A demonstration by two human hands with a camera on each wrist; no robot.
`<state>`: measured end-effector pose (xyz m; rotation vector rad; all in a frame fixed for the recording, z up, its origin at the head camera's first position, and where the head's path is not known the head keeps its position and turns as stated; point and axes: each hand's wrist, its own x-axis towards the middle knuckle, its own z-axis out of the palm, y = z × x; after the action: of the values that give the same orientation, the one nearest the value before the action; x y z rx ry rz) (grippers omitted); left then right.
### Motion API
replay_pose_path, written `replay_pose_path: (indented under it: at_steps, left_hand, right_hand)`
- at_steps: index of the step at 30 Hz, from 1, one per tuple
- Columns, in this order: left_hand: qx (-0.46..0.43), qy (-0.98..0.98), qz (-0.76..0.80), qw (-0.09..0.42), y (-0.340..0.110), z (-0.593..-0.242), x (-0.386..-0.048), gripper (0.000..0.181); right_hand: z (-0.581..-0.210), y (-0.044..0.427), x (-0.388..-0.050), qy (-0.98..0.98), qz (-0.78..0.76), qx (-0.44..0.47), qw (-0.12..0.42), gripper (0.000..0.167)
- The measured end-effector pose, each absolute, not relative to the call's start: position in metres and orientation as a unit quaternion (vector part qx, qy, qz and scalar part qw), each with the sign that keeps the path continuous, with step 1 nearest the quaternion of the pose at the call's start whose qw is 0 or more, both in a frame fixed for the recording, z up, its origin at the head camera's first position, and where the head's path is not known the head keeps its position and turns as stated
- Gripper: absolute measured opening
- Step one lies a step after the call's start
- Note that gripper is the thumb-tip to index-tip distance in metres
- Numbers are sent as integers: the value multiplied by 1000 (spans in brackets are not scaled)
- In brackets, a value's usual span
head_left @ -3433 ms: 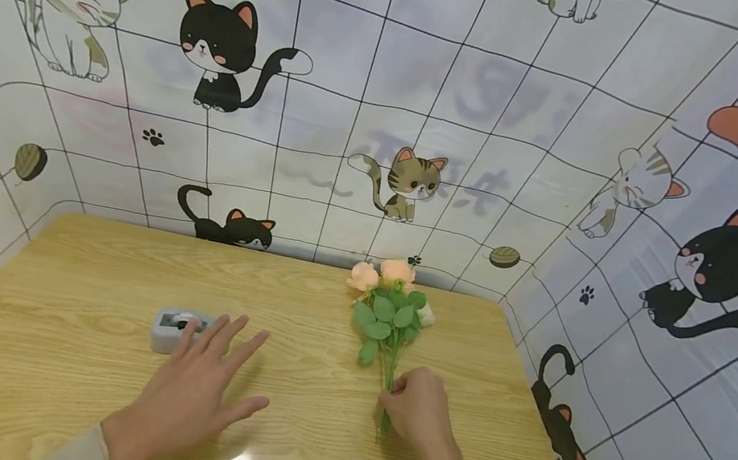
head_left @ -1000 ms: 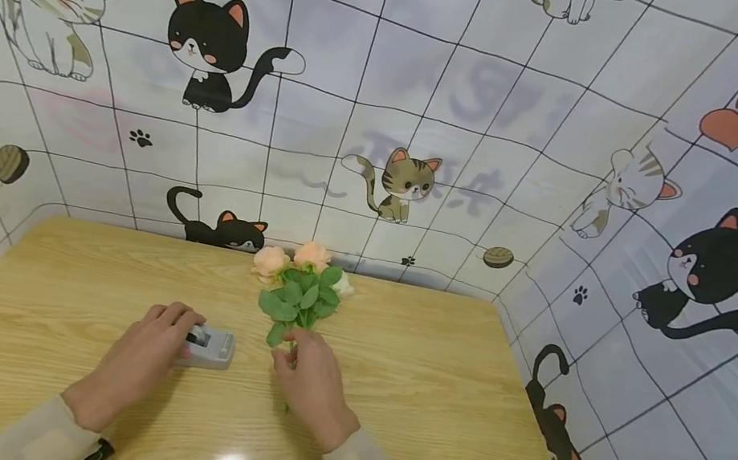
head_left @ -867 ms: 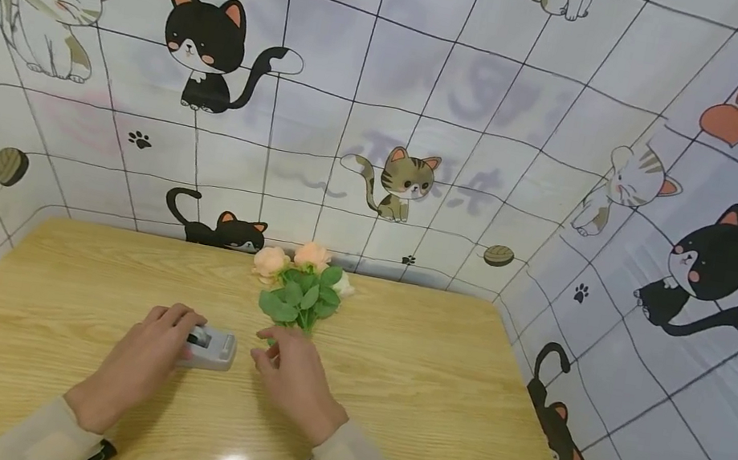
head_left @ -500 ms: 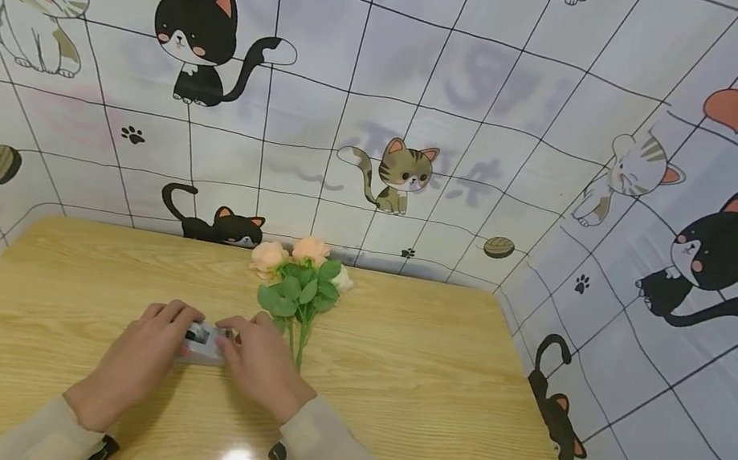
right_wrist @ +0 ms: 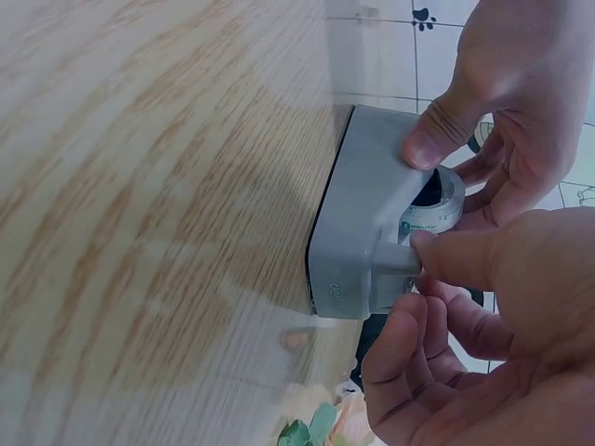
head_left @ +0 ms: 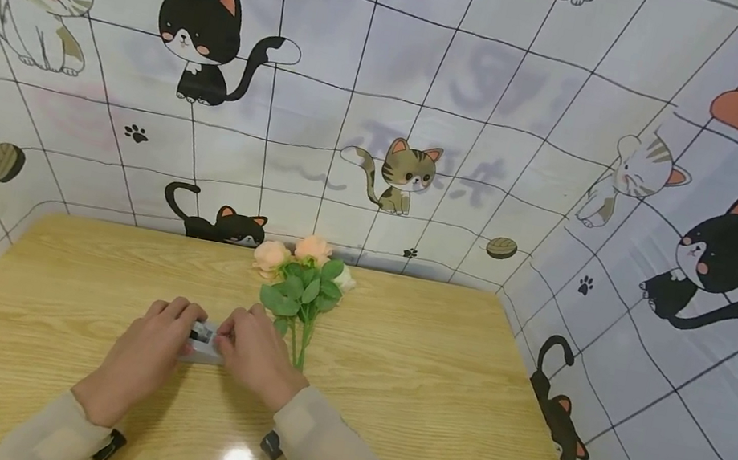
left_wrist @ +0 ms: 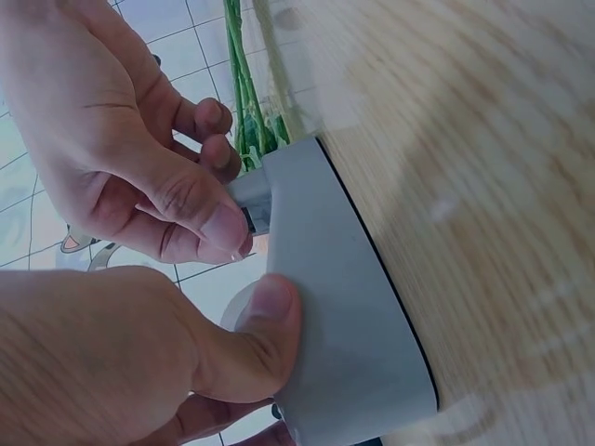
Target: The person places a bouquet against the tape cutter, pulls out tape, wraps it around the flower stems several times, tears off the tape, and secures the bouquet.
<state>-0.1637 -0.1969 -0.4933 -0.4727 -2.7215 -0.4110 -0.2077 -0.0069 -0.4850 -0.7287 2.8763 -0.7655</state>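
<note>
A grey tape dispenser [head_left: 202, 353] sits on the table, left of centre in the head view. My left hand [head_left: 146, 347] grips its left end, with the thumb pressed on the side wall in the left wrist view. The roll of clear tape [right_wrist: 437, 216] shows between both hands in the right wrist view. At the dispenser's cutter end, my right hand [head_left: 255, 349] pinches the tape's end between thumb and forefinger. The fingers partly hide the tape there. Behind the right hand lies a bunch of artificial roses [head_left: 309, 293], peach and white, with green stems.
The wood-grain table [head_left: 418, 376] reaches back to a wall sheet [head_left: 330, 110] printed with cats and grid lines. The sheet also rises on the left and right sides. The roses lie close to the table's back edge.
The right hand carried the roses left, let go of them beside the dispenser, then moved to the tape. The left hand took hold of the dispenser, which now lies further right.
</note>
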Motion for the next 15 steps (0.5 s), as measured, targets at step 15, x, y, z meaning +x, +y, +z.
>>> replay_pose_path:
  at_steps: [15]
  left_hand:
    - [-158,-963,-139,167,-195,-491,-164,42]
  right_hand:
    - [-478,-1,-208,913,-325,-245,37,13]
